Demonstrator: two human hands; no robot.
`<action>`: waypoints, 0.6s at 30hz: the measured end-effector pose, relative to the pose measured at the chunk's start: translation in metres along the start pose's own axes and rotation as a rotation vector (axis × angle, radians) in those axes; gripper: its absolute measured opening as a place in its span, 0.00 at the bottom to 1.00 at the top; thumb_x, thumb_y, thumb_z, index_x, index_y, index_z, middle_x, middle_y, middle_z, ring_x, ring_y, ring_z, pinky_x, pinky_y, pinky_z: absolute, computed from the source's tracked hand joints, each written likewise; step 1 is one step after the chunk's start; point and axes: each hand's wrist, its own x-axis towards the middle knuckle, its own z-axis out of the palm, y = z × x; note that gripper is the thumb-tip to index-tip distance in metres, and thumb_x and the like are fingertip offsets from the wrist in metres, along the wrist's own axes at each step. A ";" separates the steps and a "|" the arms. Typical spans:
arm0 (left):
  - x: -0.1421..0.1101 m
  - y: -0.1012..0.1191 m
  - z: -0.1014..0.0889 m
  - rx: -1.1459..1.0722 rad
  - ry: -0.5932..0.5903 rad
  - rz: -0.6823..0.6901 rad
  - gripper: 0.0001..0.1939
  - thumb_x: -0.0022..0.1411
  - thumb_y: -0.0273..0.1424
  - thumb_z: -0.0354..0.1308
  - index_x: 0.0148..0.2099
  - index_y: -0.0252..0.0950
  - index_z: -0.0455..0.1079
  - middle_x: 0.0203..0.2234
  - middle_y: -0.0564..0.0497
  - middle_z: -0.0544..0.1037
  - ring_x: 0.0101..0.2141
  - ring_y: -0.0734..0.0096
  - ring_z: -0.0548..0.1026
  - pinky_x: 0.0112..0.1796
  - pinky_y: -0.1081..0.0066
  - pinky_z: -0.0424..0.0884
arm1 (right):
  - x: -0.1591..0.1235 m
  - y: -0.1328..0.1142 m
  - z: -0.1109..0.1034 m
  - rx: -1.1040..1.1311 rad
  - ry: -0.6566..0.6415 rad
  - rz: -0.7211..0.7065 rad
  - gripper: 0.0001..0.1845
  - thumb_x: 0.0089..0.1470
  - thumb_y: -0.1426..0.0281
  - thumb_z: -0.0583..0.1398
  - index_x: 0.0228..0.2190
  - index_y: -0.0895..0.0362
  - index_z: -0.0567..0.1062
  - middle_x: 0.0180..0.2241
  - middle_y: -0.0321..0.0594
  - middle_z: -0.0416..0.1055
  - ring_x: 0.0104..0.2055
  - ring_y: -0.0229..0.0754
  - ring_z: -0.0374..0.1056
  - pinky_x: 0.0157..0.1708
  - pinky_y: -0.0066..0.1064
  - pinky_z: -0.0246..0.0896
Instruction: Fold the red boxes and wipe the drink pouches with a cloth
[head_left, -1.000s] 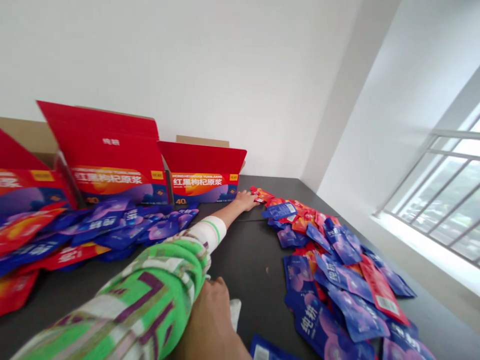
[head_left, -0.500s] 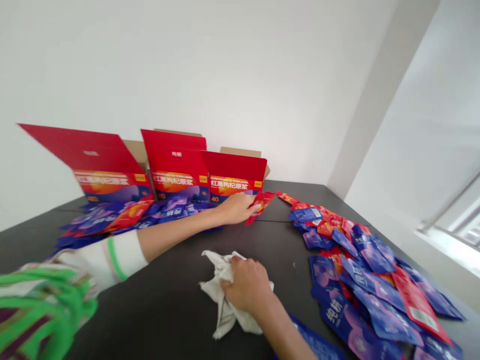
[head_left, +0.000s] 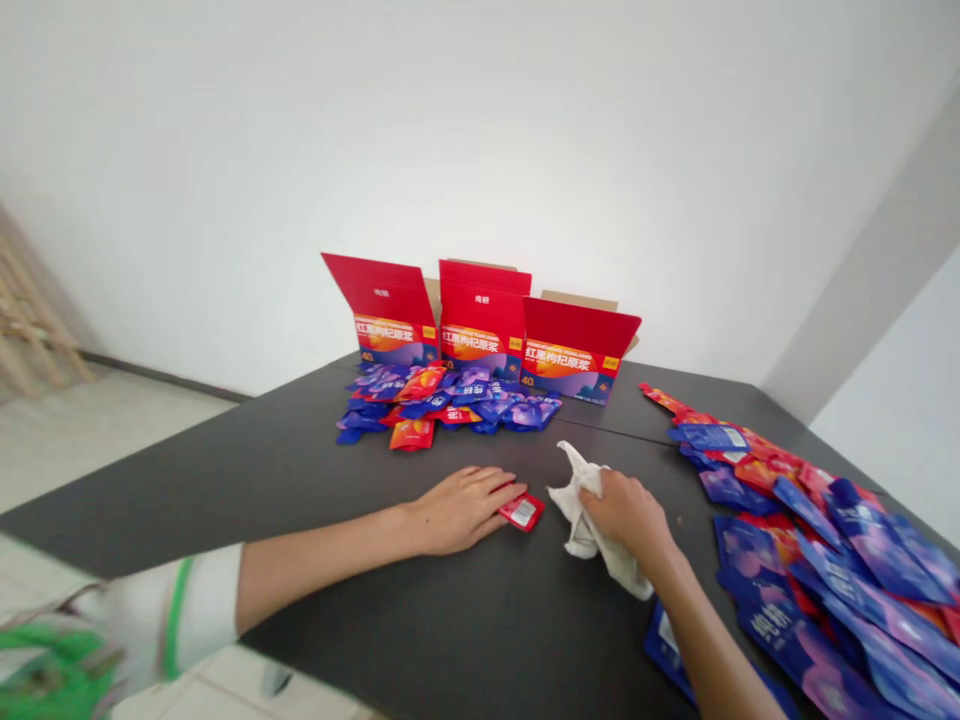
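Low over the dark table, my left hand [head_left: 466,512] is on a small red pouch [head_left: 523,511]. Its fingers cover one end, while the end with a white label sticks out to the right. My right hand [head_left: 628,512] grips a crumpled white cloth [head_left: 589,515], bunched between the fingers and trailing toward me. Beyond my left hand lies a heap of blue and red pouches [head_left: 450,405]. A larger pile of blue and red pouches [head_left: 802,560] spreads to the right of my right hand, with a blue pouch [head_left: 664,650] partly hidden under my right forearm.
Three red cartons with raised flaps stand along the table's back: a left carton [head_left: 394,338], a middle carton [head_left: 481,342] and a right carton [head_left: 570,368]. A white wall [head_left: 480,130] rises behind them. The table's left edge drops to a pale floor [head_left: 150,410].
My left hand has come back from near the right carton with the red pouch and is now low on the table. My right hand has partly lifted and bunched the cloth. The view has swung left.
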 end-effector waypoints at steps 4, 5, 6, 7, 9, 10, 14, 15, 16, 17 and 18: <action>-0.007 -0.013 -0.020 -0.165 -0.111 -0.037 0.44 0.49 0.55 0.55 0.63 0.43 0.48 0.57 0.43 0.59 0.55 0.52 0.58 0.53 0.58 0.55 | -0.001 -0.006 0.003 0.000 -0.017 -0.056 0.21 0.52 0.57 0.49 0.41 0.56 0.70 0.38 0.49 0.72 0.41 0.50 0.69 0.36 0.34 0.57; -0.010 -0.017 -0.024 -0.210 -0.129 -0.059 0.46 0.47 0.56 0.57 0.63 0.42 0.49 0.56 0.43 0.60 0.54 0.52 0.59 0.52 0.60 0.57 | -0.002 -0.008 0.003 0.001 -0.007 -0.073 0.21 0.53 0.57 0.49 0.42 0.56 0.69 0.38 0.48 0.72 0.42 0.50 0.69 0.36 0.34 0.56; -0.012 -0.021 -0.027 -0.256 -0.135 -0.096 0.46 0.46 0.55 0.58 0.62 0.41 0.50 0.54 0.44 0.61 0.53 0.54 0.61 0.51 0.63 0.58 | -0.003 -0.011 0.003 0.003 0.011 -0.084 0.21 0.53 0.57 0.49 0.44 0.55 0.68 0.38 0.48 0.72 0.42 0.50 0.69 0.36 0.33 0.56; -0.015 -0.023 -0.028 -0.302 -0.130 -0.140 0.44 0.46 0.53 0.59 0.61 0.40 0.52 0.53 0.44 0.63 0.51 0.56 0.63 0.50 0.66 0.60 | -0.005 -0.015 0.003 0.005 0.034 -0.093 0.21 0.53 0.57 0.50 0.44 0.55 0.68 0.38 0.48 0.72 0.41 0.50 0.69 0.35 0.33 0.56; -0.017 -0.023 -0.026 -0.379 -0.104 -0.218 0.38 0.47 0.50 0.61 0.57 0.39 0.58 0.48 0.46 0.65 0.47 0.60 0.67 0.46 0.69 0.64 | -0.011 -0.025 0.003 0.015 0.081 -0.116 0.21 0.54 0.58 0.49 0.45 0.55 0.67 0.37 0.46 0.73 0.40 0.49 0.69 0.34 0.32 0.55; -0.017 -0.020 -0.024 -0.408 -0.085 -0.238 0.35 0.46 0.48 0.61 0.54 0.39 0.60 0.46 0.47 0.66 0.45 0.61 0.68 0.45 0.70 0.64 | -0.015 -0.031 0.003 0.021 0.098 -0.134 0.20 0.54 0.58 0.49 0.45 0.55 0.66 0.37 0.46 0.73 0.40 0.48 0.69 0.33 0.31 0.54; -0.010 -0.002 -0.011 -0.496 0.011 -0.185 0.23 0.47 0.38 0.63 0.46 0.38 0.66 0.40 0.50 0.69 0.41 0.64 0.69 0.44 0.70 0.65 | -0.032 -0.058 0.009 0.017 0.109 -0.331 0.16 0.52 0.62 0.53 0.42 0.54 0.66 0.35 0.41 0.72 0.38 0.46 0.69 0.34 0.29 0.54; -0.007 0.002 -0.009 -0.517 0.026 -0.157 0.20 0.47 0.35 0.62 0.44 0.38 0.67 0.39 0.51 0.70 0.41 0.64 0.69 0.43 0.71 0.65 | -0.034 -0.062 0.010 0.002 0.104 -0.375 0.15 0.51 0.63 0.54 0.41 0.53 0.66 0.34 0.40 0.72 0.38 0.46 0.69 0.35 0.30 0.54; -0.006 0.005 -0.007 -0.533 0.041 -0.136 0.18 0.48 0.33 0.61 0.43 0.38 0.67 0.39 0.51 0.70 0.40 0.65 0.69 0.44 0.71 0.64 | -0.036 -0.065 0.011 -0.020 0.099 -0.386 0.14 0.50 0.63 0.54 0.40 0.53 0.67 0.34 0.40 0.72 0.37 0.47 0.69 0.35 0.31 0.54; -0.004 0.007 -0.005 -0.543 0.056 -0.127 0.17 0.48 0.32 0.60 0.43 0.38 0.67 0.40 0.51 0.70 0.41 0.65 0.69 0.44 0.71 0.64 | -0.037 -0.067 0.011 -0.047 0.092 -0.363 0.14 0.50 0.63 0.54 0.39 0.53 0.67 0.33 0.41 0.73 0.36 0.47 0.69 0.35 0.32 0.55; -0.003 0.008 -0.004 -0.545 0.070 -0.131 0.18 0.48 0.32 0.61 0.44 0.38 0.67 0.41 0.51 0.70 0.41 0.65 0.69 0.44 0.70 0.64 | -0.037 -0.067 0.010 -0.077 0.092 -0.309 0.14 0.51 0.63 0.53 0.39 0.54 0.67 0.32 0.42 0.73 0.36 0.48 0.69 0.35 0.34 0.55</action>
